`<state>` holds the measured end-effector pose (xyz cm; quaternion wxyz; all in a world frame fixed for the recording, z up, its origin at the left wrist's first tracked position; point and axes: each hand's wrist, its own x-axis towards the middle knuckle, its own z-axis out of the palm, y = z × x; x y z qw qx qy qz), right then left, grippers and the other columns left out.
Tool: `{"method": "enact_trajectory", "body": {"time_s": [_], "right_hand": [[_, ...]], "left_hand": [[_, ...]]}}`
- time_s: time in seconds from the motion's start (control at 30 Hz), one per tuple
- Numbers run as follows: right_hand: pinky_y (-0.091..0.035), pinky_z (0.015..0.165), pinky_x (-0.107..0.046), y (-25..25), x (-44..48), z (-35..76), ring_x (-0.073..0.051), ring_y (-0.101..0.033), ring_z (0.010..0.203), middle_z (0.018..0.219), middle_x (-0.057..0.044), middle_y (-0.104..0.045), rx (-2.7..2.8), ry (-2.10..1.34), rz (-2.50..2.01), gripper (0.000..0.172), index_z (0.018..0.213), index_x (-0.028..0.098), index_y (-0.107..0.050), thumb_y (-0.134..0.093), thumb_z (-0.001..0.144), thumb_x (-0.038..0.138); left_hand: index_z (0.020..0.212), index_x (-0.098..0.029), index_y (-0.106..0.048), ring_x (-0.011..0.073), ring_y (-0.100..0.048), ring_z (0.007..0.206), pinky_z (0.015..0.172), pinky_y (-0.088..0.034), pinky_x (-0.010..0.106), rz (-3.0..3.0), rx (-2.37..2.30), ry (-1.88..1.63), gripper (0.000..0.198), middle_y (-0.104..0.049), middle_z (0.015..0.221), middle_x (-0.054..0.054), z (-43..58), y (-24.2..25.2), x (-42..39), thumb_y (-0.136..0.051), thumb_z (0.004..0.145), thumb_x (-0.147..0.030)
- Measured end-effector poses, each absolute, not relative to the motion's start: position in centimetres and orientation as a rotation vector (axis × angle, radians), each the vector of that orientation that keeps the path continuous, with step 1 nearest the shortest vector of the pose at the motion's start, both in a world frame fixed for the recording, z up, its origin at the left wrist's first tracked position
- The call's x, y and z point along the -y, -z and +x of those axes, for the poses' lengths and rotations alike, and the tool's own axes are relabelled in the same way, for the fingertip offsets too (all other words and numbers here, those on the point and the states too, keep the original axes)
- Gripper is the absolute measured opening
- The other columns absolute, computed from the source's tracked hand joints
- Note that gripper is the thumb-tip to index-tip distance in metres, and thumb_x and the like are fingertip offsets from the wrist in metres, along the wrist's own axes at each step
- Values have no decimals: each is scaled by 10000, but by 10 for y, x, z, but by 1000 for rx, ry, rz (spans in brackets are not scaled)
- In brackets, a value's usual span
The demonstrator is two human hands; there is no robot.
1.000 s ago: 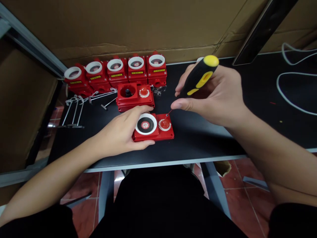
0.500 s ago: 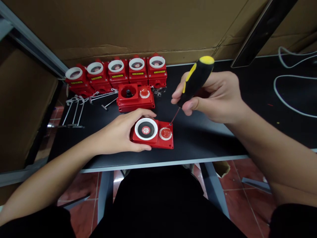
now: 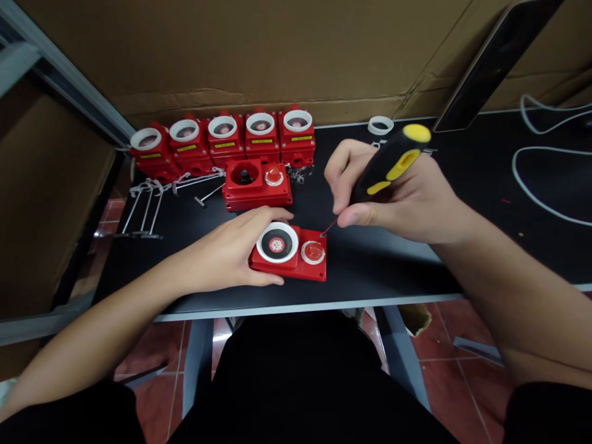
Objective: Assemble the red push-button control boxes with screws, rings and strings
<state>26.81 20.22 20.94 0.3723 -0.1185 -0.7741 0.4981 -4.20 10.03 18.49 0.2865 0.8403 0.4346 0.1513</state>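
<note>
My left hand (image 3: 231, 250) is wrapped round the left end of a red box (image 3: 303, 268) lying near the table's front edge. The box carries a white ring (image 3: 293, 251) around a black disc with a red and white centre, and a red dome (image 3: 313, 251) in a whitish collar. My right hand (image 3: 393, 191) grips a black and yellow screwdriver (image 3: 383, 166), tilted to the right. Its thin shaft points down at the box's far right corner, where a small screw (image 3: 322, 235) seems to sit. Whether the tip is seated in the screw is too small to tell.
Behind stands another red box (image 3: 258, 194) with an open round recess. Several red boxes with white rings (image 3: 261, 145) line the back. Metal T-shaped hammers (image 3: 144, 213) with cords lie left. A loose white ring (image 3: 380, 126) is at the back; a white cable (image 3: 527, 191) curves at right.
My right hand has turned the screwdriver, its handle now leaning further right and lower. A loose white ring behind the hand has come into view. My left hand keeps its hold.
</note>
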Motion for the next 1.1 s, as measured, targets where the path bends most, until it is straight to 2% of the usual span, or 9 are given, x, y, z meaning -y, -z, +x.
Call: {"method": "enact_trajectory", "body": {"time_s": [0.13,0.3,0.4,0.5,0.6,0.7,0.9,1.03,1.1], "right_hand": [[-645,730,-374,-207,-202,272,-213,-737,834,982,-40,-836,1968,-1244,-420,263,1018,315,-987,-1162,867,441],[-714,755,-364,-205,-202,274,-230,-823,893,1071,-27,-890,1841,-1296,-473,398,1009,309,-968,-1237,715,306],[-606,536,-289,-206,-202,273,-182,-768,729,987,-24,-878,1792,-1424,-506,425,1043,267,-942,-1228,729,280],[-494,430,-256,-205,-201,272,-113,-646,574,994,-29,-891,1785,-1537,-474,377,1124,235,-908,-1164,851,279],[-498,454,-248,-206,-200,272,-78,-606,531,1071,-43,-897,1805,-1617,-362,259,1213,219,-887,-1036,1019,304],[-548,520,-258,-207,-201,272,-96,-653,573,1052,-50,-872,1833,-1655,-283,256,1279,207,-882,-955,1100,376],[-618,636,-293,-207,-204,273,-153,-712,778,1043,-55,-800,1882,-1404,-322,236,999,246,-938,-1102,947,408],[-502,523,-293,-205,-205,274,-117,-589,643,978,-33,-805,1911,-1280,-473,261,1006,263,-959,-1121,929,453],[-516,539,-306,-204,-205,274,-117,-579,641,1012,-28,-828,1898,-1225,-548,271,1023,271,-951,-1127,924,452]], "left_hand": [[1686,-238,-620,406,-786,1496,1325,-634,534,2263,-1133,-441,928,-751,1665,169,-42,-185,-100,-1065,945,-576],[1659,-224,-626,395,-788,1456,1307,-649,544,2281,-1103,-470,834,-752,1631,176,-40,-187,-100,-1001,993,-557],[1646,-232,-628,394,-789,1461,1309,-649,540,2281,-1103,-473,775,-757,1626,169,-39,-187,-100,-966,1009,-516],[1689,-229,-584,399,-777,1505,1332,-637,521,2251,-1114,-477,885,-733,1677,176,-40,-185,-100,-1008,984,-555],[1754,-218,-515,401,-764,1546,1358,-622,499,2251,-1100,-487,1052,-701,1734,186,-42,-182,-100,-1080,927,-541],[1758,-214,-512,395,-751,1582,1376,-611,481,2296,-1096,-488,1021,-685,1766,187,-43,-180,-100,-1074,933,-427],[1751,-216,-522,433,-729,1618,1401,-603,549,2324,-1194,-486,994,-673,1788,198,-43,-179,-101,-1045,941,-457],[1742,-219,-522,458,-740,1595,1363,-633,591,2334,-1253,-491,1000,-689,1760,203,-43,-177,-103,-1040,936,-507],[1738,-212,-518,453,-747,1585,1358,-636,594,2355,-1248,-511,984,-696,1748,206,-43,-176,-103,-1033,948,-494]]}}
